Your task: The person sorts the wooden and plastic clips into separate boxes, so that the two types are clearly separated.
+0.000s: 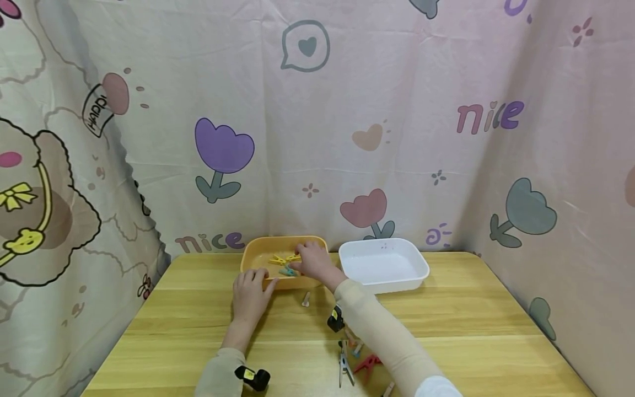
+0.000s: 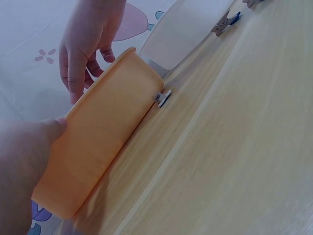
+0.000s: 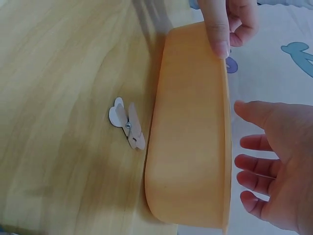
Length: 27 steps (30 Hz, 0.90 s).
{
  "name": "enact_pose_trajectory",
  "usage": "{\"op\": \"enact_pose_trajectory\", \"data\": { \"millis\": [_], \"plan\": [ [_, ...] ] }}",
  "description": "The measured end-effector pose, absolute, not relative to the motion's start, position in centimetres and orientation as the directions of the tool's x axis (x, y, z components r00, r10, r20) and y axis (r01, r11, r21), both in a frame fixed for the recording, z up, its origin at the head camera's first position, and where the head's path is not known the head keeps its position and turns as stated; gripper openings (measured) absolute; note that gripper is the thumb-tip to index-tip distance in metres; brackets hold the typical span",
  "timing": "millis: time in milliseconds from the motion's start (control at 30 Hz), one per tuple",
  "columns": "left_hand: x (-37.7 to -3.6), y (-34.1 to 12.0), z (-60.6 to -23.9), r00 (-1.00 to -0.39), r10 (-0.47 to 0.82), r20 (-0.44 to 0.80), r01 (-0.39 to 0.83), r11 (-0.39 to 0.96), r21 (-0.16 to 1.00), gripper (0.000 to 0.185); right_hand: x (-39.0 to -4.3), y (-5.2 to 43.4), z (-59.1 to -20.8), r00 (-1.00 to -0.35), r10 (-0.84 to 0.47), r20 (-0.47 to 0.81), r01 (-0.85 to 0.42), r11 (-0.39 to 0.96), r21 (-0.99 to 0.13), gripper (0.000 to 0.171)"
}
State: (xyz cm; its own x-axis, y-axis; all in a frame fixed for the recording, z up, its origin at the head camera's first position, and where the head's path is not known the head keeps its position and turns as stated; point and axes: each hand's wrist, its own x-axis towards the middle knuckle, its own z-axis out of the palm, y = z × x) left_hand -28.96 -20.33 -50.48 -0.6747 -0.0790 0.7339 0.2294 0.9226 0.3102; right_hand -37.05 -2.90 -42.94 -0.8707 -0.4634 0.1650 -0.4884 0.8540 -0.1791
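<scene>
Wooden table [image 1: 471,331]; cartoon curtain [image 1: 397,82] behind; left fingers [image 1: 255,278] gripping orange tub [image 1: 258,248]; right fingers [image 3: 254,164] spread.

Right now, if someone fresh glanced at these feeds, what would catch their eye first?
Probably the orange tub at the table's far edge, with the left hand holding its near rim and the right hand open over the yellow and teal clothespins inside. Next, the white tub right of it, and a pale clothespin lying against the orange tub's near wall.

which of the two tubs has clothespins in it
The orange tub, left of the white tub: yellow and teal clothespins lie inside under the right hand; the white one shows none.
</scene>
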Motion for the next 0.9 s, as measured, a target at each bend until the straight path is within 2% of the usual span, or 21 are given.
{"op": "enact_pose_trajectory", "data": {
  "millis": [167,433,567,900],
  "plan": [
    [-28.9,-20.4,-50.5,-0.68,-0.082,0.729,0.23,0.92,0.317,0.032,-36.9,-2.7,-42.9,-0.859,-0.468,0.205,-0.505,0.842,-0.192,0.041],
    [-28.9,-20.3,-50.4,-0.711,-0.092,0.697,0.218,0.914,0.343,0.031,-36.4,-1.5,-42.3,-0.821,-0.494,0.285,-0.545,0.827,-0.137,0.038],
    [-28.8,-20.3,-50.2,-0.718,-0.095,0.69,0.214,0.913,0.348,0.031,-36.1,-0.5,-41.8,-0.803,-0.502,0.321,-0.568,0.808,-0.157,0.035],
    [-28.6,-20.2,-49.9,-0.748,-0.105,0.655,0.191,0.912,0.364,0.03,-35.1,2.5,-41.6,-0.81,-0.484,0.33,-0.558,0.811,-0.179,0.04]
  ]
}}
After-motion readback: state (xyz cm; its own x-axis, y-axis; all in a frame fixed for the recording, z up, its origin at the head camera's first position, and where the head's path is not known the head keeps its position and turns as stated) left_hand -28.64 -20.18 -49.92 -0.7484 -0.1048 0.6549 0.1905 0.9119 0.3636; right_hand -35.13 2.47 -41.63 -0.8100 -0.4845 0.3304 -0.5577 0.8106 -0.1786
